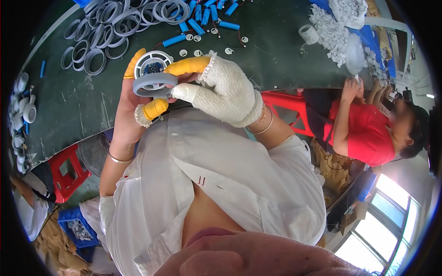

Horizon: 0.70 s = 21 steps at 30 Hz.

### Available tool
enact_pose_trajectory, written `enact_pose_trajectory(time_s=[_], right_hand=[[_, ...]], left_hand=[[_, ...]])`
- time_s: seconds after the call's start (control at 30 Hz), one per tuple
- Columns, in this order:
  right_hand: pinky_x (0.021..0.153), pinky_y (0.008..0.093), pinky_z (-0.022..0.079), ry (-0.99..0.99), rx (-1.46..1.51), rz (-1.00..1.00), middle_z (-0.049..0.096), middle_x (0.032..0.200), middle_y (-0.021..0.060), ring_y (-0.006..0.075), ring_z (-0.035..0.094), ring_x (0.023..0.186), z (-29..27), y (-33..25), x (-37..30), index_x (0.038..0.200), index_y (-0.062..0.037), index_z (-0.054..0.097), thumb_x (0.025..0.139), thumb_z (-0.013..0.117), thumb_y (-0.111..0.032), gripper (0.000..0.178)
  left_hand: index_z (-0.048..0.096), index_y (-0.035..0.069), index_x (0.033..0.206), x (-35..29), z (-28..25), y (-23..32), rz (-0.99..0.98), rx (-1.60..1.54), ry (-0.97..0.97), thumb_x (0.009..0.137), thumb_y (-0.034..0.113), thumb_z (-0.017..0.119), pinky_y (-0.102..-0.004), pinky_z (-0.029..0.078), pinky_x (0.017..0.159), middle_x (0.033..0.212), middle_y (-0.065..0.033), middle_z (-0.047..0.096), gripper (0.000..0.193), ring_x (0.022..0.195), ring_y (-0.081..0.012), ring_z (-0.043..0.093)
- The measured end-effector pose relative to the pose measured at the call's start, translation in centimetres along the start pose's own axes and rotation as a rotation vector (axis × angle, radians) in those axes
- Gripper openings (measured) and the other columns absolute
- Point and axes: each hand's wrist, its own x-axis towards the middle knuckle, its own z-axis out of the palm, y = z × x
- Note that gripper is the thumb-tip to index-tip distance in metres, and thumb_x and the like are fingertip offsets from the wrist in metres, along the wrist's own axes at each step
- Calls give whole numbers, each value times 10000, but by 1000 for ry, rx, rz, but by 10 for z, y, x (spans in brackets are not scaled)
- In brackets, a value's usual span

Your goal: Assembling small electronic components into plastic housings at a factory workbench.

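My left hand [130, 108], with yellow finger cots on its thumb and a finger, is closed around a white round housing [153, 56]. Inside the housing sits a small blue circuit board [152, 68]. A grey ring [155, 87] lies tilted across the near side of the housing, partly overlapping it. My right hand [228, 89] wears a knitted white glove, with a yellow cot on its index finger. Its thumb and index finger are closed at the right side of the ring, and the index finger also touches the housing. The exact contact of the fingertips is partly hidden.
Many grey rings [94, 62] are heaped at the table's far left, beside blue cylindrical batteries [174, 40] with wires. Small white discs [197, 38] lie near them. White round parts [28, 112] line the left edge. White pieces [324, 30] are piled far right; a person in red [368, 124] works there.
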Motion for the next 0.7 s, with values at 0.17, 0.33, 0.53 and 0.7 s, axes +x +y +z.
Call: enact_pose_trajectory(time_s=[0.17,0.33,0.53,0.7], right_hand=[[677,334,512,-2,-7,3,691,851,121,265,671,753,0,0,0,1008,-23,666,843,706,-222,261],[759,348,478,215,-173,-221,604,1005,131,245,599,864,0,15,3,1143,2,600,815,726,-191,401],[707,381,477,80,-617,-294,575,887,154,331,575,815,12,5,16,895,-14,636,609,834,-489,589],[651,361,475,199,-233,-67,576,797,141,281,586,705,16,17,18,821,7,652,712,783,-348,394]], left_hand=[[269,147,1496,-1,-1,-4,18,3,44,769,64,790,-384,558,892,1372,-109,482,898,1192,-252,552],[371,79,1445,1,-5,-12,112,101,-23,766,-99,725,-364,491,977,1377,-100,487,786,1236,-222,512],[583,25,1239,1,4,-14,181,750,-74,703,36,828,-319,471,940,1285,-93,564,590,1129,-186,584],[426,58,1386,2,1,-14,123,604,-136,705,59,833,-328,472,949,1314,-105,512,794,1136,-194,565]])
